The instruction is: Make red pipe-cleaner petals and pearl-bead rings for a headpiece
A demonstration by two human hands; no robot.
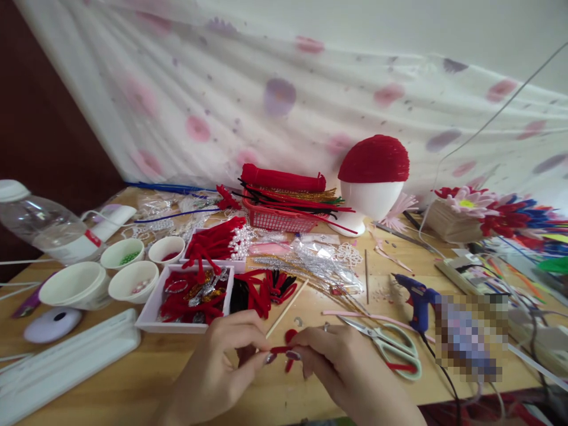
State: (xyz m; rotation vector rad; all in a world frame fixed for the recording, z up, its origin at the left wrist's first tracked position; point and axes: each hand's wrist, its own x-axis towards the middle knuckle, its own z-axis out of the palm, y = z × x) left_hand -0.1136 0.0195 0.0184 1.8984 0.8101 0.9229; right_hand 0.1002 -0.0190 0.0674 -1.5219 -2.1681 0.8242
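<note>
A: Where is the little red strip point(280, 349) being held?

B: It is being held over the near part of the desk point(248, 405), between the left hand point(222, 355) and the right hand point(341, 358).

A: How are the fingers being used?

B: They are being pinched close together on both hands. One end of the strip is being gripped on each side.

A: Why is it being pinched like that?

B: Maybe so the soft strip is being stopped from slipping or turning.

A: Why are the scissors point(394, 349) being placed so close?

B: Perhaps so they are being made easy to reach, just beside the right hand. The blue glue gun point(417, 302) is being placed past them, maybe for the same reason.

A: And the white box point(171, 327)?

B: Lots of red fuzzy bits point(190, 307) are being held in it, likely so they are being stopped from getting lost.

A: How is the strip looking?

B: A short, thin, bright red, fuzzy middle is being shown. The ends are being hidden by the fingers. A round red bit point(291, 335) is being seen behind it, but whether they are being joined cannot be told.
</note>
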